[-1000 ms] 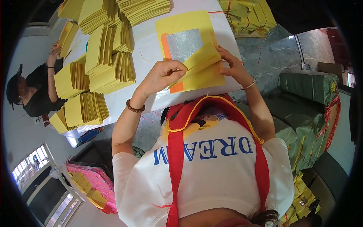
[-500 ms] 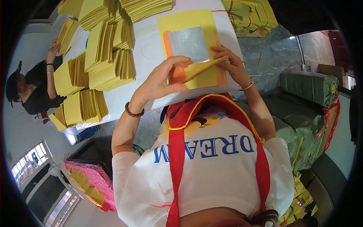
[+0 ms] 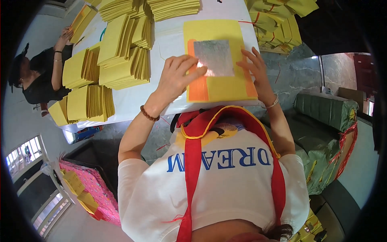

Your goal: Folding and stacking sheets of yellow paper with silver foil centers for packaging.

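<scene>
A yellow paper sheet (image 3: 225, 90) lies flat near the table's front edge, with an orange strip (image 3: 197, 88) down its left side and another orange strip (image 3: 250, 84) down its right. A silvery square (image 3: 213, 58) sits on its upper middle and catches the light. My left hand (image 3: 177, 76) reaches over the sheet's left edge, fingers stretched toward the square's lower left corner. On the opposite side my right hand (image 3: 258, 74) rests with spread fingers on the right edge. I see nothing held in either hand; whether several sheets lie under the top one I cannot tell.
Stacks of folded yellow paper (image 3: 125, 72) cover the white table's (image 3: 169, 38) left side. Beyond them a person's hand (image 3: 63, 39) holds a yellow folded piece. Tied yellow bundles (image 3: 278, 32) stand off the far right edge; dark green wrapped bales (image 3: 322, 109) are at my right.
The folded yellow paper raised between my hands no longer shows; the sheet's near part lies flat. My hands have parted to its two sides. The whole view has shifted slightly.
</scene>
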Tool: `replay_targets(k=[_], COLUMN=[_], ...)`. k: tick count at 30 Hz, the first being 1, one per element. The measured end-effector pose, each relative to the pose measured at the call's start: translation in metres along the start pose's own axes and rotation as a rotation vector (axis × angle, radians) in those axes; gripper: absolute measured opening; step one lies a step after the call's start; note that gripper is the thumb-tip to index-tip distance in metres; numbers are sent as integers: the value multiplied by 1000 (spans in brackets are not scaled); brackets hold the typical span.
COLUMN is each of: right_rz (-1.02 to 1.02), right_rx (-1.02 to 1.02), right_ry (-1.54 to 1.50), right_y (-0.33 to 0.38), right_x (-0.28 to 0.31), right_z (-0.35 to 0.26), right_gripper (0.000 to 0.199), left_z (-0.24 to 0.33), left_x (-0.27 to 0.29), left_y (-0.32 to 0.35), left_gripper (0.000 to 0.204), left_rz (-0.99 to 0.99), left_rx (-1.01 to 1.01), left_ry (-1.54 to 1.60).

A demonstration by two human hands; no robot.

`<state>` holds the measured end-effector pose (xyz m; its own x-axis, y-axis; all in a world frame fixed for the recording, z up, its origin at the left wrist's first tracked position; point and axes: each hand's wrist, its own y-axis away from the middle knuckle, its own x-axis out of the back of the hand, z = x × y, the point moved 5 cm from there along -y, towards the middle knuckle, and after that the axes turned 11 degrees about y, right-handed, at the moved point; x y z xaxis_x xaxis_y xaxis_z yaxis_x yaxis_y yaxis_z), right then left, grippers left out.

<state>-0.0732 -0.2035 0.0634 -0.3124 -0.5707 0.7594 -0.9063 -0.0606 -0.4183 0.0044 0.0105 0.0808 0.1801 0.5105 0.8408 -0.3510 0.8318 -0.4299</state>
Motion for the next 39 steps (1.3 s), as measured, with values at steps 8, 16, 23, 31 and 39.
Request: replay_targets(k=[8,16,23,31,39], right_rz=[-244,-34,-117,-104,-77], right_rx=[106,-569,-479,-620,-650], right_ry=[58,-458,-260,-319,-317], right_y=[10,-6,-18,-19,-16], right_x=[3,-15,-13,-27,-28], right_z=[-22,1,3,18,20], right_gripper=[28,51,46,39,40], left_z=[12,-39,-45,-49,-55], left_x=[-2,-36,-42,-40,-21], left_y=[20,19,11,9,14], left_gripper=[24,22,23,20,23], left_rz=[22,122,223,196,423], left_rx=[140,910,1030,1129,1054], left_ry=[290,898,1262,1332,1193])
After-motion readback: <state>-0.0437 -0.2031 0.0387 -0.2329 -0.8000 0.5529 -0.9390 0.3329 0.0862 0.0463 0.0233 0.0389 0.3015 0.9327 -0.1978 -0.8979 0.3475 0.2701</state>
